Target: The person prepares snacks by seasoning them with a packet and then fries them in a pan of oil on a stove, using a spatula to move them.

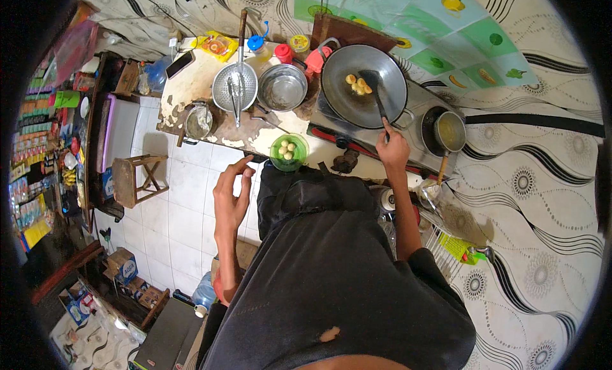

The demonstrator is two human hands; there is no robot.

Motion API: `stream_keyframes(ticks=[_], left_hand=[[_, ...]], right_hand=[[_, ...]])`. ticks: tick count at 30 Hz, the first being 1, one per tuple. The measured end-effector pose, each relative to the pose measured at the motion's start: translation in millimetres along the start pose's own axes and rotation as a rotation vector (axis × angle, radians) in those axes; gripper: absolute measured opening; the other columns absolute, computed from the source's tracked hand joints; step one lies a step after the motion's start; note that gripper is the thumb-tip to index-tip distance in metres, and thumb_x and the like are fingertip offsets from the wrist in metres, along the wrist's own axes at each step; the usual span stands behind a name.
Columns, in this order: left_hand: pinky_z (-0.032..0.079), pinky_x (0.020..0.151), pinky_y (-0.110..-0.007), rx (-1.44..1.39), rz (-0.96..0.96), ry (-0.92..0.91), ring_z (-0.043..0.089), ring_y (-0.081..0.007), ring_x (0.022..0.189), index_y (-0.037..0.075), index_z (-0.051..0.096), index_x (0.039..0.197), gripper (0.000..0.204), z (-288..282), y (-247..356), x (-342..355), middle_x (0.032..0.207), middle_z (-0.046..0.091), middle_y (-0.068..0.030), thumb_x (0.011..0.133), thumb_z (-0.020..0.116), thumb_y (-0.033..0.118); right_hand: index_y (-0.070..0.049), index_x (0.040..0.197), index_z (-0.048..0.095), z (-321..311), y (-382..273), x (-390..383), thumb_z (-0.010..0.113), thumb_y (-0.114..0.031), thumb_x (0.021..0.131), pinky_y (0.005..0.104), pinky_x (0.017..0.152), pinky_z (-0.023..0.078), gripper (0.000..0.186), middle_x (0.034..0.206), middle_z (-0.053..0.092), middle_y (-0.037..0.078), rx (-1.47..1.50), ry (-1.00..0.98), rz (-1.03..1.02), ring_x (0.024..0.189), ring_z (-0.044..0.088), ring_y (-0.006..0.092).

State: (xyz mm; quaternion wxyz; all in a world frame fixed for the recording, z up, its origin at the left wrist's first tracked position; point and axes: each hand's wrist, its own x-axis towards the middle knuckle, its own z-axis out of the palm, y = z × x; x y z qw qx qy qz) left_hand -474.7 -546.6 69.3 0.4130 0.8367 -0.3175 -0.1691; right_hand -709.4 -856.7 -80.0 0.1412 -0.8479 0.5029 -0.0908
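Observation:
My right hand point(393, 148) is closed around the handle of a dark spatula point(380, 102). The spatula's blade rests in a large wok point(341, 105) on the stove, touching or just beside several golden-brown pieces of food point(359, 84). My left hand point(231, 194) is in the air in front of the counter edge, fingers apart and holding nothing. Nearest to it is a green bowl point(276, 161) with several pale round balls point(287, 150) inside, at the counter's front edge.
Left of the wok stand a metal pot point(282, 89), a perforated skimmer point(224, 96) with tongs point(236, 105) across it, and a small pot point(198, 121). A phone point(180, 64) lies at the far left. Small pans point(451, 133) sit right of the wok. A wooden stool point(127, 182) stands left.

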Motion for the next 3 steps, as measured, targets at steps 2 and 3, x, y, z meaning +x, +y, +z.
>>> stream_keyframes(ticks=[2, 3], left_hand=[[0.051, 0.079, -0.035, -0.010, 0.016, -0.004, 0.067, -0.0232, 0.087, 0.006, 0.067, 0.118, 0.022, -0.7, 1.3, 2.5, 0.093, 0.070, -0.0113, 0.098, 0.059, 0.012], [0.051, 0.079, -0.035, -0.009, 0.018, -0.002, 0.067, -0.0232, 0.087, 0.006, 0.067, 0.118, 0.022, -1.9, 1.1, 2.8, 0.093, 0.070, -0.0113, 0.098, 0.059, 0.012]], right_hand=[[-0.020, 0.132, 0.064, 4.5, -3.1, -1.2, 0.060, -0.026, 0.086, 0.0465, 0.070, 0.055, 0.046, 0.086, 0.068, 0.020, -0.014, -0.037, -0.008, 0.076, 0.068, 0.0381], [-0.021, 0.132, 0.063, 4.6, -8.9, -1.1, 0.061, -0.026, 0.086, 0.0464, 0.070, 0.055, 0.047, 0.087, 0.068, 0.020, -0.019, -0.062, -0.006, 0.076, 0.068, 0.0384]])
